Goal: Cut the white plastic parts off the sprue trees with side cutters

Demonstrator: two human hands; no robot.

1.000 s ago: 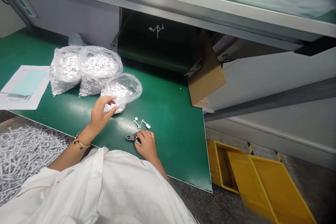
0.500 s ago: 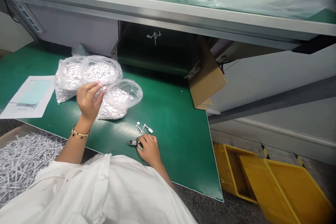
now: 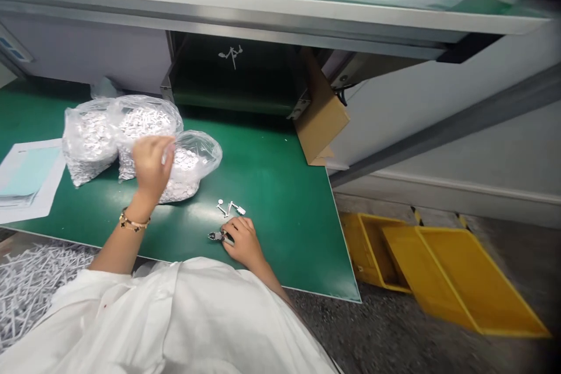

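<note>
My left hand (image 3: 153,166) is raised over the front of the clear bags, its fingers curled together; whether anything small is between them is hidden. Beside it lies an open bag of white discs (image 3: 186,160). Behind stand a bag of small white pieces (image 3: 146,123) and another bag of white parts (image 3: 93,140). My right hand (image 3: 243,241) rests on the green table, fingers wrapped round the handles of small cutting pliers (image 3: 215,236), whose jaws point left. Just beyond that hand lie some white plastic parts (image 3: 230,208).
A conveyor (image 3: 236,85) at the back carries a white branched part (image 3: 232,56). Cardboard (image 3: 322,117) leans to its right. Papers (image 3: 33,178) lie left. A bin of white sticks (image 3: 37,286) stands lower left, yellow crates (image 3: 438,269) on the floor right. A shelf (image 3: 263,6) crosses above.
The camera view has shifted, so the table and bags appear farther left. My left hand's fingers have drawn closer together. My right hand stays on the pliers.
</note>
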